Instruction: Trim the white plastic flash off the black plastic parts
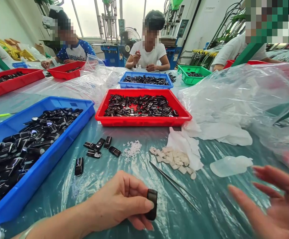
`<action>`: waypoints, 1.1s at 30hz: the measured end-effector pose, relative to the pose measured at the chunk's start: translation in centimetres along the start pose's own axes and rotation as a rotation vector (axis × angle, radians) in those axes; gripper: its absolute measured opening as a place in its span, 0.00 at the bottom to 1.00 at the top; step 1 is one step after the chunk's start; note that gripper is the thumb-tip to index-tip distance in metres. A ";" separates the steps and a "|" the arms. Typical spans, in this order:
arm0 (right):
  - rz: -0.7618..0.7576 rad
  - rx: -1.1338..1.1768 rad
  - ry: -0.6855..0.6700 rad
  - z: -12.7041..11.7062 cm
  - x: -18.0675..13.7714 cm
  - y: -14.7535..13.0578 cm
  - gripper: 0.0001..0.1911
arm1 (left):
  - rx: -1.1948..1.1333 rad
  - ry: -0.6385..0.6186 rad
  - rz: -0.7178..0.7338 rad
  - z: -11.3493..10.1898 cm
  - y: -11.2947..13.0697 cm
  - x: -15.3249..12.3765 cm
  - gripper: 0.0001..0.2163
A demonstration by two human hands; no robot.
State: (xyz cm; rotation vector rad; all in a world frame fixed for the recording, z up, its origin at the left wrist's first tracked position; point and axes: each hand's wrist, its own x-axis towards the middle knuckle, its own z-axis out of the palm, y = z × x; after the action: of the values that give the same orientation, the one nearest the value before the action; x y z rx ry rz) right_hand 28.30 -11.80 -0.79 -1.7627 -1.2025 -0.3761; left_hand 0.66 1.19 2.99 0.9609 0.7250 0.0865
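Head camera is showing the left hand pinching one small black part between thumb and fingers just above the table, while the right hand is hovering beside it with fingers spread, gripping nothing. Tweezers are lying between them, a few loose parts are waiting beyond, and judging by the heaped blue tray and red tray, plenty is remaining.

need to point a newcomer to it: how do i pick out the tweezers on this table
Start at the red tray of black parts in the middle of the table. Just in front of it lies a heap of small white pads. The tweezers are the thin metal pair lying flat and slanted beside that heap, between the left hand and right hand, and nothing else there is long and silvery.
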 end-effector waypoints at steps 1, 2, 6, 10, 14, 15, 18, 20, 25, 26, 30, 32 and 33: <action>0.147 -0.018 0.005 -0.3 0.6 0.9 0.36 | -0.003 -0.007 -0.005 0.0 0.0 0.0 0.11; 0.226 -0.035 -0.040 -0.5 1.3 1.6 0.36 | -0.006 -0.014 -0.009 0.1 0.0 0.0 0.11; 0.268 -0.032 -0.265 0.3 3.7 2.2 0.28 | -0.011 -0.027 -0.005 0.2 -0.1 0.1 0.12; 0.133 0.015 -0.454 1.2 4.7 1.7 0.15 | -0.034 -0.042 -0.001 0.3 -0.2 0.1 0.12; 0.002 -0.031 -0.399 1.2 4.1 0.2 0.17 | -0.062 -0.082 0.010 0.2 -0.5 0.1 0.11; -0.057 -0.042 -0.391 1.1 3.9 -0.6 0.18 | -0.070 -0.099 0.012 0.2 -0.6 0.1 0.10; -0.373 -0.078 -0.396 1.3 3.6 -3.6 0.17 | -0.088 -0.144 0.015 0.0 -0.9 0.1 0.10; -0.577 -0.132 -0.411 1.6 3.6 -5.8 0.17 | -0.087 -0.161 0.017 -0.1 -0.9 0.0 0.11; -0.822 -0.202 -0.408 2.5 3.5 -9.0 0.17 | -0.071 -0.182 0.007 -0.1 -0.5 -0.4 0.09; -0.838 -0.216 -0.414 2.6 3.4 -9.2 0.17 | -0.070 -0.189 0.004 -0.1 -0.4 -0.5 0.09; -0.869 -0.248 -0.420 2.7 3.2 -9.0 0.22 | -0.054 -0.217 0.009 0.0 -0.1 -0.8 0.07; -0.884 -0.248 -0.407 2.6 3.2 -8.9 0.23 | -0.050 -0.223 0.016 0.0 -0.1 -0.9 0.07; -0.891 -0.253 -0.405 2.6 3.2 -8.9 0.23 | -0.049 -0.227 0.017 0.0 -0.1 -0.9 0.07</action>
State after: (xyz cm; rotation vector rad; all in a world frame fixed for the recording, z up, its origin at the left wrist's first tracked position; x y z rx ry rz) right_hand 21.66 -7.21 4.68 -1.4442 -2.3065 -0.7248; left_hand -0.08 0.80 3.34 0.9127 0.5040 0.0094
